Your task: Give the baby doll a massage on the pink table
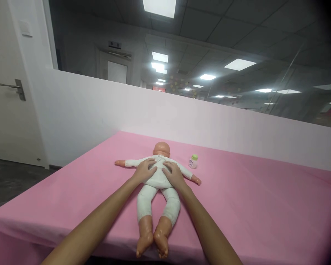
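Two hands rest palm-down on the torso of a baby doll point(157, 176); left hand point(145, 170) and right hand point(174, 173) lie side by side, fingers spread, gripping nothing; the doll lies with arms outstretched near the middle of the pink-covered bench point(251, 206), feet at the near edge; a small green-capped bottle point(193, 161) stands just beside its arm, toward the far edge.

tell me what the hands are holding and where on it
Both hands rest on the doll at its torso: left hand on one side, right hand on the other. Fingers lie spread flat, pressing rather than gripping.
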`<state>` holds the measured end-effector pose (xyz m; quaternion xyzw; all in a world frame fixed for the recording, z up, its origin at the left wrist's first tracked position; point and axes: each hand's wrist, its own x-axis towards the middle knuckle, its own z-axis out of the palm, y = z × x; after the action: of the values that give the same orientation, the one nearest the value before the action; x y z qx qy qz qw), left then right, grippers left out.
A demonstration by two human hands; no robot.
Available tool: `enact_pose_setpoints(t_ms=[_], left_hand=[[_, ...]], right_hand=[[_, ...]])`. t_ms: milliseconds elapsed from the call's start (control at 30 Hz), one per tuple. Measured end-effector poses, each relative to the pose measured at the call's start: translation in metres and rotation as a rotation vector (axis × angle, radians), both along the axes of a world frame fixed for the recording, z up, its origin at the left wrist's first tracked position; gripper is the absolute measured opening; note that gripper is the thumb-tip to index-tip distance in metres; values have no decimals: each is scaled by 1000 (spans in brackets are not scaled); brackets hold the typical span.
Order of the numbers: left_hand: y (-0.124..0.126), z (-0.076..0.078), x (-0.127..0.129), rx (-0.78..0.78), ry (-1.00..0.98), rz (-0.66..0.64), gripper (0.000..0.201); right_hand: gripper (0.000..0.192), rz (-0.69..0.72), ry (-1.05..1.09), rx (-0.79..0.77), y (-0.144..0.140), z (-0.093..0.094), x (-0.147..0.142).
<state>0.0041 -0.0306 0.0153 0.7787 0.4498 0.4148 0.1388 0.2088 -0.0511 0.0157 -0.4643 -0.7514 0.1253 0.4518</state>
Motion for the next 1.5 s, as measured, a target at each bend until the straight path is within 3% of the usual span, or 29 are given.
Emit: enact_pose_setpoints(t_ms=[1133,1333,1500], left_hand=[[2,-2,1,41,-3,-9,39],[2,-7,-1,-59,-1,-31,59],[2,-5,0,8,18,-22,40]], right_hand=[[28,-9,-4,-2,1,-3,1],[38,-7,13,-22,0,-3,1],[29,-25,-13,-9,1,-3,0]])
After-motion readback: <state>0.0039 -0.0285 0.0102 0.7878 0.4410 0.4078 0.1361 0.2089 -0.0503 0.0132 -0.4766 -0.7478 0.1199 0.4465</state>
